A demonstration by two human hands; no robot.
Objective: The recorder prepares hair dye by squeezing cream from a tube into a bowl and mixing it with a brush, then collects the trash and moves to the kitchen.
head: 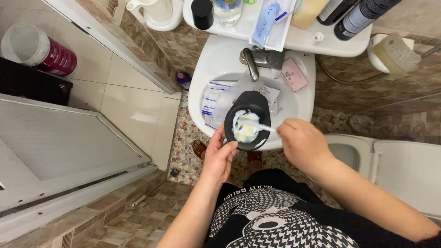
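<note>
Looking down from the head view: two hands, one bowl, one stirring stick. Left hand (219, 156) has its grip closed around the near rim of a black bowl (247, 120), thumb on the rim edge, fingers under and behind. Bowl sits tilted toward the camera, held over the front of a white sink (294, 103). Inside it, one mass of pale cream-yellow paste (244, 131) smeared up the wall. Right hand (301, 143) has its grip pinched narrow on one thin white stick (259, 125); the stick runs from that grip leftward into the paste, its far end lying in the paste.

Beyond the grips, in the sink basin: a few flat white sachets with blue print (212, 98), partly hidden behind the bowl, exact count unclear. One metal tap (257, 60) stands farther on, one small pink packet (294, 74) beside it on the sink rim. Above that, a white shelf (321, 46) carries one black cap-shaped container (202, 14), one clear bottle (228, 10), one blue tube (266, 18) in a tray, and two dark spray cans (363, 16) lying aslant.

Right of the right-hand grip: one white toilet (395, 165), lid down. Left of the left-hand grip: one white door (64, 138), one red-labelled tub (36, 50), pebbled and tiled floor (183, 138). Nearest the camera, below both grips, a black and white patterned shirt (275, 220).
</note>
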